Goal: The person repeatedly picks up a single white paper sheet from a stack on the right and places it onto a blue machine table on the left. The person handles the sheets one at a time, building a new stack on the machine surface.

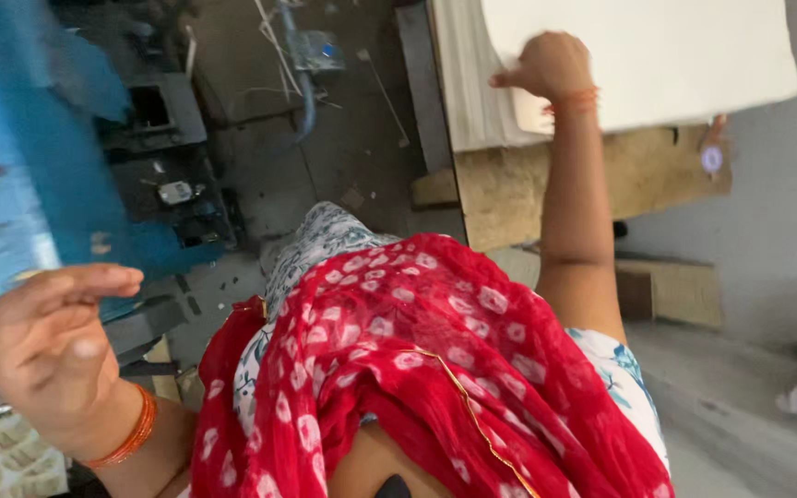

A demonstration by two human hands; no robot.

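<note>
The blue machine fills the left of the view and serves as the landmark; everything else is placed from it. Far to its right, past a strip of grey floor, a tall stack of white sheets rests on a wooden pallet, and the top sheet is lifted off the stack. That sheet looks large, thin and light, likely paper or thin card: it should flex and sag when held by one point, and crease if pinched hard or dragged, so an edge grip near a corner, with support further along, seems the safest hold. Its long axis runs left to right across the picture, away from the machine, and its broad face is turned towards the camera, with its lower edge tilted slightly upward to the right. The right hand is at the sheet's lower left corner, the corner nearest the machine, closed with fingers curled on that edge, grasping the sheet. The left hand hangs just in front of the machine's lower part, fingers loosely bent and spread, holding nothing. Between the arms lies a red patterned scarf. An orange bangle circles the left wrist.
</note>
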